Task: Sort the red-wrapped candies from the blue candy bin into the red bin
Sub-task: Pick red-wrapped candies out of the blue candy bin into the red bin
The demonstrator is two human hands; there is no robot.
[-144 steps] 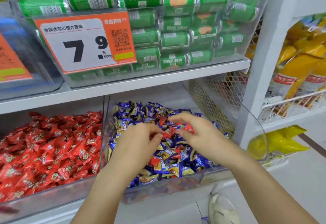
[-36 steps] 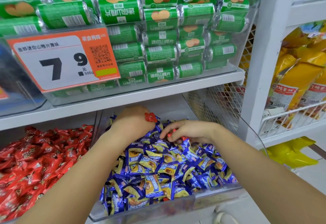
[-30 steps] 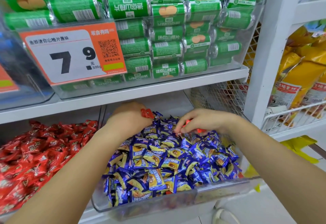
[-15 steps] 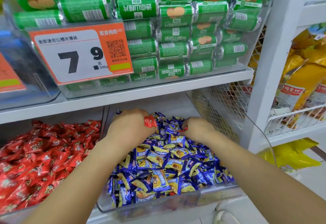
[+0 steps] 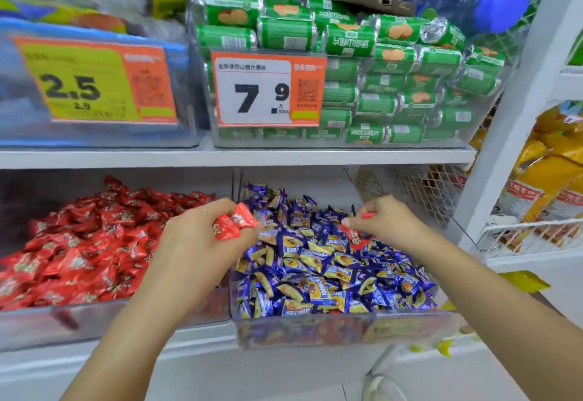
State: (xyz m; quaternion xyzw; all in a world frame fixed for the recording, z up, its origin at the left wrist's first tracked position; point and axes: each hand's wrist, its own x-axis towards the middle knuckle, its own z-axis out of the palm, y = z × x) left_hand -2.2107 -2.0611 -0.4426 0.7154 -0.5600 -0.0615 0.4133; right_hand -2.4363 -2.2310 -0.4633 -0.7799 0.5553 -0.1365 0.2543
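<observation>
Facing a white metal shelf unit (image 5: 239,158), we see two levels of clear plastic bins. On the upper level, one bin holds stacked green foil rolls (image 5: 381,85), cylindrical and shiny, behind an orange and white price card (image 5: 268,88) reading 7.9; to its left a blurred bin carries a yellow and orange price card (image 5: 94,80) reading 2.5. To the right, wire baskets hold glossy yellow bags (image 5: 542,186).

On the lower level, two clear bins sit side by side. The red bin (image 5: 38,326) on the left is heaped with crinkly red-wrapped candies (image 5: 88,242), pillow-shaped with pinched ends. The blue candy bin (image 5: 303,328) on the right is heaped with blue and yellow wrapped candies (image 5: 321,277) of the same shape.

Our two bare forearms reach in from below. Our left hand (image 5: 195,236) hovers over the divide between the two bins, its fingers curled round a small bunch of red candies (image 5: 233,222) whose wrappers stick out at the thumb side. Our right hand (image 5: 385,220) rests low over the back of the blue heap, fingers curled, gripping red wrapper that peeks out as a thin sliver (image 5: 368,215) at the top. Just beside its fingertips, one more red candy (image 5: 355,236) lies among the blue ones; we cannot tell whether the fingers touch it.
</observation>
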